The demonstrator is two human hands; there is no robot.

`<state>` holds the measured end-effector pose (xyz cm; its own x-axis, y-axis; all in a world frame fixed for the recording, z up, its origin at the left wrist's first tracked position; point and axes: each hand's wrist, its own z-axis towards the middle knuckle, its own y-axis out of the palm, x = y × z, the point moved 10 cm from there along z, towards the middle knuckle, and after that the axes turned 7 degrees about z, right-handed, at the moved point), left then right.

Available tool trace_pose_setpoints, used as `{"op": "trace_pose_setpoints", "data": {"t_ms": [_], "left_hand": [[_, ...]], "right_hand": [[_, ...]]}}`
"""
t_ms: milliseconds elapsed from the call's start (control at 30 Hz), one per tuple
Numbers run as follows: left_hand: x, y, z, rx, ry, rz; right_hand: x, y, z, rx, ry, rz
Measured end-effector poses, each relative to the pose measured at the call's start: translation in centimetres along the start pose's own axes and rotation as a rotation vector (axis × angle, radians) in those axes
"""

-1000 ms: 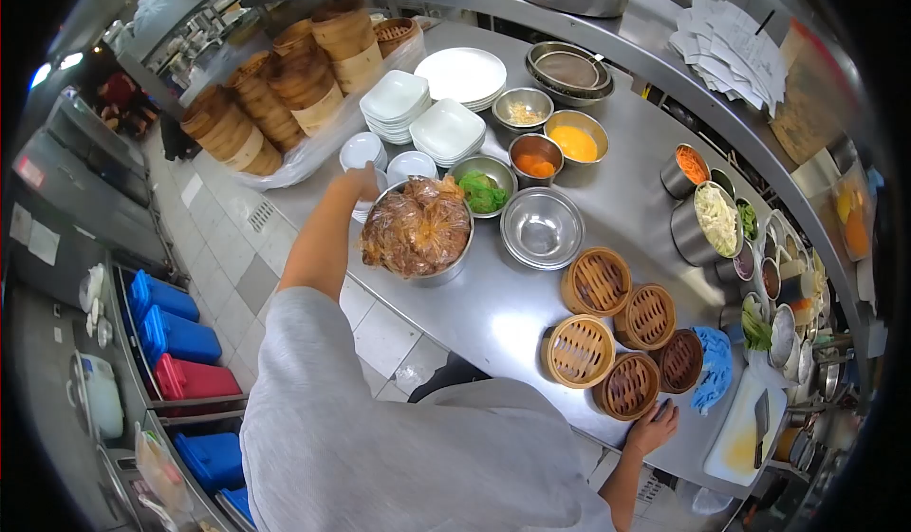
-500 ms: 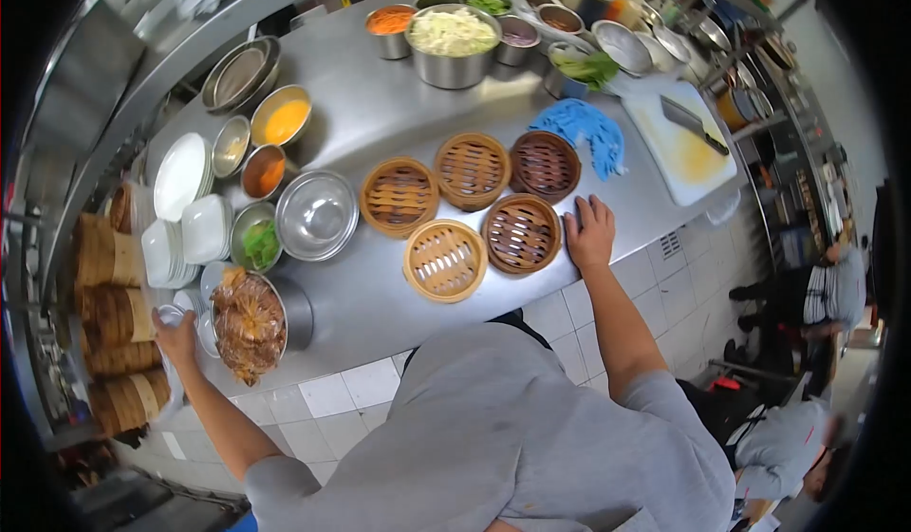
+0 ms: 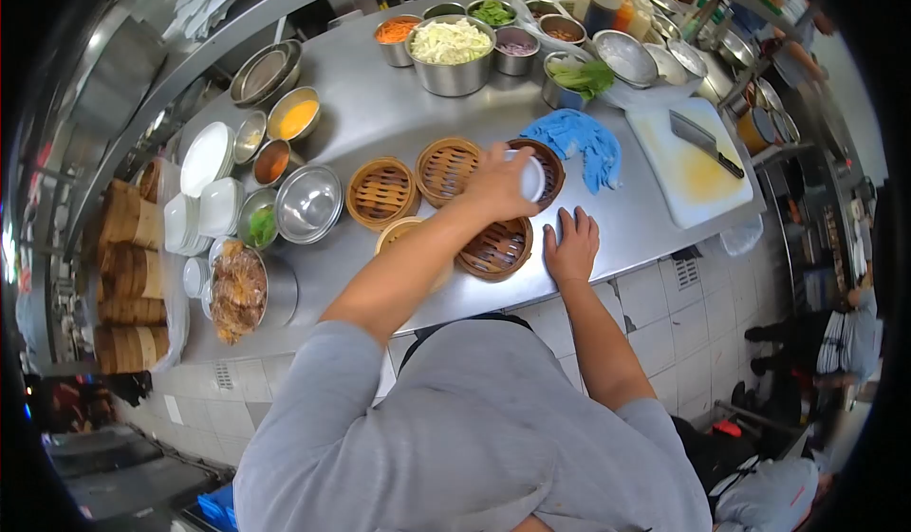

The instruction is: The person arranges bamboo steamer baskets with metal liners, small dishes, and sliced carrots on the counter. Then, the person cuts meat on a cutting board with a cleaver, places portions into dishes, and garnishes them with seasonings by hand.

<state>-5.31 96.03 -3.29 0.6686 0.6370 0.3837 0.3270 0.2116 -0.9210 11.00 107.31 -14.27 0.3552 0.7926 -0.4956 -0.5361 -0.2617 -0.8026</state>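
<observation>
A small white dish point(image 3: 530, 180) is gripped in my left hand point(image 3: 495, 186), which reaches across the table with fingers closed on its edge. Beneath the dish, a dark bamboo steamer basket point(image 3: 555, 190) is partly covered. My left forearm hides much of the front pale steamer basket point(image 3: 394, 235). Two brown steamer baskets, one at the left point(image 3: 381, 193) and one at the back point(image 3: 444, 167), show slatted bottoms, as does the front right steamer basket point(image 3: 501, 251). Resting on the steel tabletop to their right, my right hand point(image 3: 572, 247) lies with fingers spread and holds nothing.
A blue cloth point(image 3: 577, 143) and a white cutting board point(image 3: 669, 167) with a cleaver point(image 3: 695, 131) lie at the right. Metal bowls point(image 3: 308, 204), stacked white plates point(image 3: 206, 157) and a pot with a wrapped brown bundle point(image 3: 237, 290) stand left. Cut vegetables point(image 3: 451, 40) line the back.
My left hand has swung from the stacked dishes at the far left to above the dark steamer basket, carrying a small white dish. My right hand stays resting on the table.
</observation>
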Motion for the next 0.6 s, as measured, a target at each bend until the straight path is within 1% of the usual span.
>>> {"op": "trace_pose_setpoints", "data": {"t_ms": [67,133,167,233,267,300,367,433,500,567,600], "left_hand": [[1.2,2.0,2.6,-0.046,-0.098,0.042],[2.1,1.6,3.3,-0.099,-0.189,0.088],[1.9,1.5,3.3,-0.089,-0.219,0.089],[1.8,0.5,2.9,0.001,-0.202,0.032],[1.4,0.1,2.1,0.087,-0.166,0.025],[0.8,-0.3,0.8,0.103,-0.202,0.033],[0.6,-0.5,-1.9,0.056,-0.176,0.057],[0.0,0.9,-4.7,0.006,-0.177,0.112],[-0.7,2.7,-7.1,-0.029,-0.224,0.095],[-1.2,4.8,-8.6,-0.020,-0.182,0.120],[-1.2,4.4,-9.5,0.004,-0.178,0.111]], "right_hand": [[0.1,0.0,0.0,-0.019,0.014,0.038],[-0.1,0.0,0.2,-0.031,-0.004,0.044],[0.0,0.1,0.2,-0.032,0.004,0.032],[0.0,0.5,0.1,-0.049,-0.032,0.050],[0.1,0.6,0.2,-0.049,-0.015,0.032],[0.3,0.8,0.2,-0.049,-0.002,0.016],[0.2,1.0,0.2,-0.063,0.012,-0.008],[0.0,1.2,0.3,-0.064,-0.003,-0.026],[-0.4,1.0,0.3,-0.068,-0.008,-0.028],[-0.7,0.7,0.2,-0.056,-0.026,-0.043],[-0.8,0.8,0.2,-0.063,-0.023,-0.055]]}}
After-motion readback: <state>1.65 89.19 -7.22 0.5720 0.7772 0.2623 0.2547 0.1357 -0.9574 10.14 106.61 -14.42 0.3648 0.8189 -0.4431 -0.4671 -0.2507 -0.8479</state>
